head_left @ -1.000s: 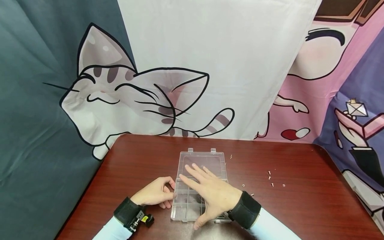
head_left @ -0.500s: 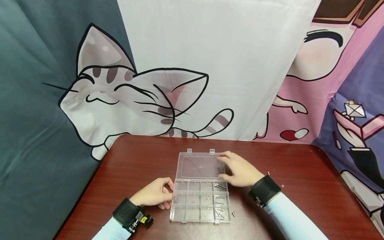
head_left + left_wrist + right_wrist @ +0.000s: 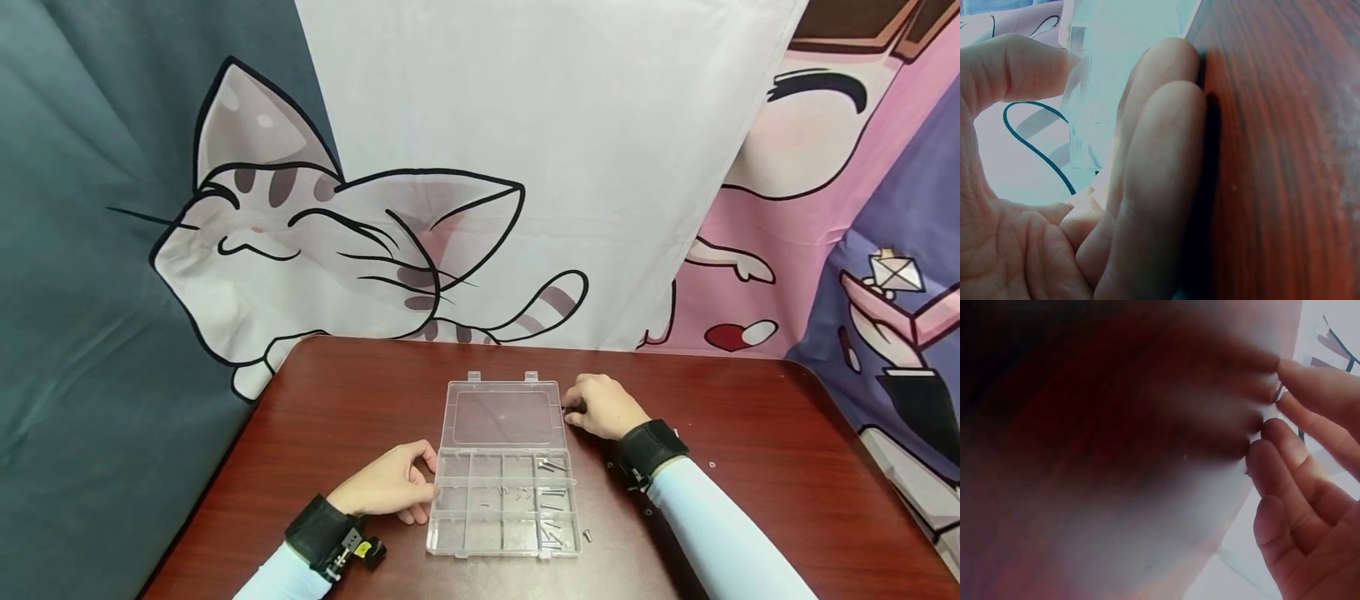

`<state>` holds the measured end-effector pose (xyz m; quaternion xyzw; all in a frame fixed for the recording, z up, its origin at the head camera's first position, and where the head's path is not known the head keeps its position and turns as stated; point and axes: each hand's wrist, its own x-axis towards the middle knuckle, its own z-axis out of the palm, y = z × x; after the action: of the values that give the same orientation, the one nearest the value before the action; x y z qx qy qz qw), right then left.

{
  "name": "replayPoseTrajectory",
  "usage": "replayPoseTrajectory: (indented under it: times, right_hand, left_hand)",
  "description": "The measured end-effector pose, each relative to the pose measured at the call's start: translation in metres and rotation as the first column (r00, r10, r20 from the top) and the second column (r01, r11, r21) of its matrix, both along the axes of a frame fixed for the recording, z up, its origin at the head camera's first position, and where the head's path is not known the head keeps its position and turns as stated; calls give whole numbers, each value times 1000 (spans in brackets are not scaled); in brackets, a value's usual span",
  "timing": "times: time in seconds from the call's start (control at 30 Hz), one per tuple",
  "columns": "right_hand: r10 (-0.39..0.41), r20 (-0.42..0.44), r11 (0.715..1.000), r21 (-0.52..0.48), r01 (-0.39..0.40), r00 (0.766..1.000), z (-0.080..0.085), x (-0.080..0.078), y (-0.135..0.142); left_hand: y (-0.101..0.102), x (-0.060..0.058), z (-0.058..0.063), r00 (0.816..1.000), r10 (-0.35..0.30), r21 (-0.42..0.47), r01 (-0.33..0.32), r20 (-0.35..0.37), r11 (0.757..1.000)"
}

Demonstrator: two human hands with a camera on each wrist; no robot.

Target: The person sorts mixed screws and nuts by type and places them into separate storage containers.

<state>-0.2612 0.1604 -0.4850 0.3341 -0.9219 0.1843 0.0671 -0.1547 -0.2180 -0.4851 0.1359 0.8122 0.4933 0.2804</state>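
Observation:
A clear plastic compartment box [image 3: 483, 542] lies on the table with its lid [image 3: 501, 417] folded back, away from the person. Several screws [image 3: 551, 535] fill compartments on its right side; smaller bits of hardware [image 3: 517, 493] sit in the middle ones. My left hand [image 3: 384, 483] holds the box's left wall; in the left wrist view the thumb and fingers lie on either side of the clear plastic. Beside the lid's right edge, my right hand [image 3: 606, 408] has its fingertips down on the tabletop. A thin dark piece shows between thumb and forefinger; whether it is pinched cannot be seen.
One loose screw [image 3: 587, 536] lies just right of the box. Tiny rings are scattered further right, one ring [image 3: 712, 464] beyond the right wrist. The right forearm covers part of the brown table [image 3: 360, 383]. A printed cloth [image 3: 615, 167] hangs behind the far edge.
My right hand has moved from above the box to the tabletop right of the lid, uncovering the compartments, and its spread fingers have curled. My left hand has stayed at the box's left wall.

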Motion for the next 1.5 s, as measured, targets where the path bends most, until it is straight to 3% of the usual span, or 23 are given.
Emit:
replayPoseTrajectory:
  times: [0.13, 0.47, 0.7, 0.8, 0.9, 1.0, 1.2, 1.5]
  right_hand:
    - [6, -9, 1000, 7, -6, 1000, 0, -1, 0]
    - [-7, -66, 989, 144, 16, 998, -4, -3, -1]
    - [-80, -1, 997, -3, 80, 997, 2, 9, 3]
    - [-22, -62, 996, -93, 16, 998, 10, 17, -4]
    - [82, -117, 982, -159, -100, 990, 24, 30, -20]
    - [187, -104, 960, -191, -204, 977, 39, 48, -41]
    - [307, -33, 936, -167, -308, 951, 55, 77, -77]
    - [368, -55, 925, -78, -371, 928, 64, 97, -103]
  left_hand:
    - [1, 0, 1, 1000, -2, -13, 2, -7, 1000]
    - [4, -1, 0, 1000, 14, -14, -14, -11, 1000]
    - [5, -1, -1, 1000, 15, -17, -16, -19, 1000]
    - [5, -1, 0, 1000, 11, -11, -11, -24, 1000]
    - [5, -2, 1, 1000, 11, -5, -11, -27, 1000]
    - [5, -2, 3, 999, 17, 4, -17, -28, 1000]
    - [6, -2, 3, 999, 19, 0, -19, -26, 1000]
    - [5, -1, -3, 999, 20, -18, -21, -30, 1000]
